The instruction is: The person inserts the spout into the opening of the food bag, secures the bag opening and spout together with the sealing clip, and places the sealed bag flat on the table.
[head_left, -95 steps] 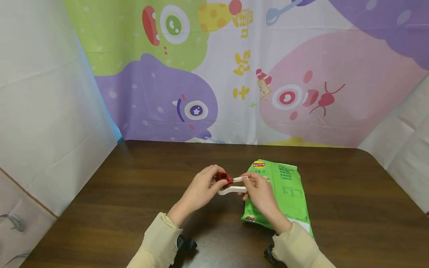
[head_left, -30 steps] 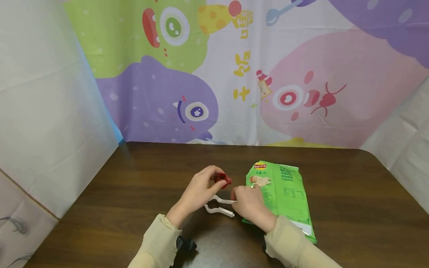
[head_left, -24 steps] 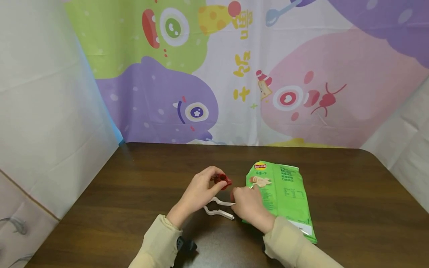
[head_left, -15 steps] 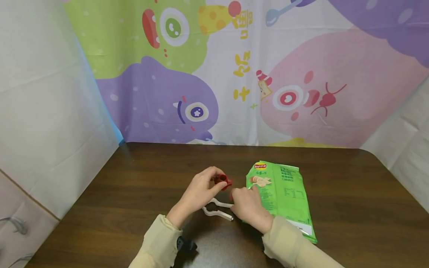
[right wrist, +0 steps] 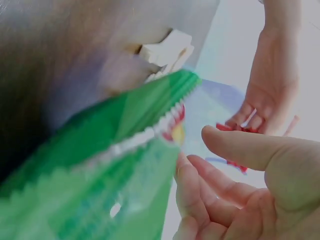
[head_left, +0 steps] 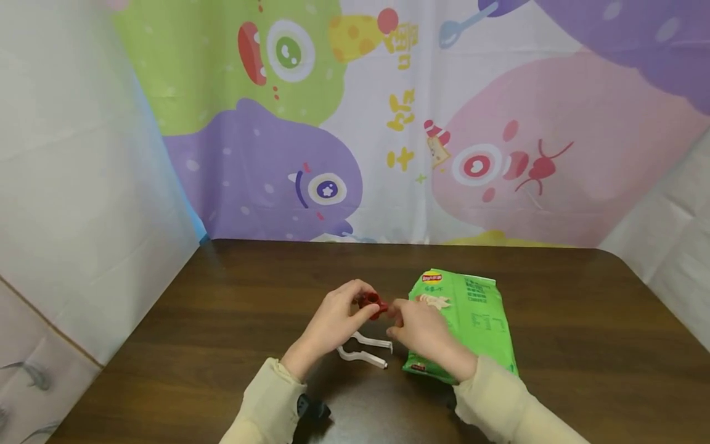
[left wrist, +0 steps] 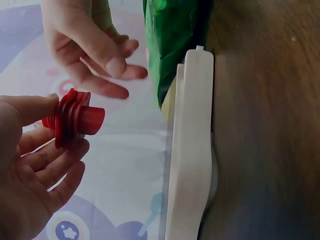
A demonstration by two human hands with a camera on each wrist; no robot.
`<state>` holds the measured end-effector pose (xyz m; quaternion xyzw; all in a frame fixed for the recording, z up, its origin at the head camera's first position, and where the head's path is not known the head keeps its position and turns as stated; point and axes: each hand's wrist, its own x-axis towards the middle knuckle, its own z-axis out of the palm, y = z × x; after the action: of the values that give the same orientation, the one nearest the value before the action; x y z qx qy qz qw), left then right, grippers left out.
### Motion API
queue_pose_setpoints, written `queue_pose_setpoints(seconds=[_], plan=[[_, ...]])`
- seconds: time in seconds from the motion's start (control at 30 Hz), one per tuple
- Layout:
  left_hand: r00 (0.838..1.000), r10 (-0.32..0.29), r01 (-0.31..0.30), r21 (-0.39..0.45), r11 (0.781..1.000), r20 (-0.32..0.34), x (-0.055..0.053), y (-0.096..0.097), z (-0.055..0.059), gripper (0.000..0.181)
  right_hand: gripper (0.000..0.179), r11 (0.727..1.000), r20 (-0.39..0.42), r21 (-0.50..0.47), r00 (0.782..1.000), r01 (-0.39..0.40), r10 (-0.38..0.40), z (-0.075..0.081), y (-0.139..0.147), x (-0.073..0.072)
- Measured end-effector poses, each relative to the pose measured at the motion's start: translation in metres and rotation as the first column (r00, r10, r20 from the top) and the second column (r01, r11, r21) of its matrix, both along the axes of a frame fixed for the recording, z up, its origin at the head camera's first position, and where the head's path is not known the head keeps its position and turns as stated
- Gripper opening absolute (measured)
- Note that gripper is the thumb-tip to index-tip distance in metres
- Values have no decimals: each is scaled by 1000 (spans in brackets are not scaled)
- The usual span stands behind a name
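Red piece (left wrist: 75,120): we have it pinched between thumb and fingers of our left hand (head_left: 331,317), raised above the table (head_left: 222,333). Our right hand (head_left: 424,333) grips nothing, fingers loosely apart just beside the piece; half a second earlier they were at one end of the white clip (left wrist: 192,135). We find that clip lying on the table, below our left fingers; in the oldest frame it was up between both hands. Green bag (head_left: 479,317) lies partly under our right wrist.
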<state>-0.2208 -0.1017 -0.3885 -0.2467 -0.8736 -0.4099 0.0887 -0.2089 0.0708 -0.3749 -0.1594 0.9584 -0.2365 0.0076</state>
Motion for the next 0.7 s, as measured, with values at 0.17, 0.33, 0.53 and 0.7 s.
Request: queue_pose_setpoints(seconds=[0.17, 0.33, 0.53, 0.7], plan=[[999, 32, -32, 20, 999, 14, -3, -4, 1, 22, 14, 1000, 20, -10, 1000, 22, -22, 9, 8, 0], [999, 24, -25, 25, 999, 36, -8, -5, 1, 26, 13, 999, 65, -24, 997, 44, -43, 19, 21, -2], [1000, -1, 1, 1, 1000, 17, -11, -2, 3, 22, 16, 1000, 43, 28, 999, -10, 9, 23, 40, -10], [999, 1, -2, 13, 1000, 39, -14, 3, 2, 20, 18, 997, 47, 67, 998, -48, 45, 22, 53, -16]])
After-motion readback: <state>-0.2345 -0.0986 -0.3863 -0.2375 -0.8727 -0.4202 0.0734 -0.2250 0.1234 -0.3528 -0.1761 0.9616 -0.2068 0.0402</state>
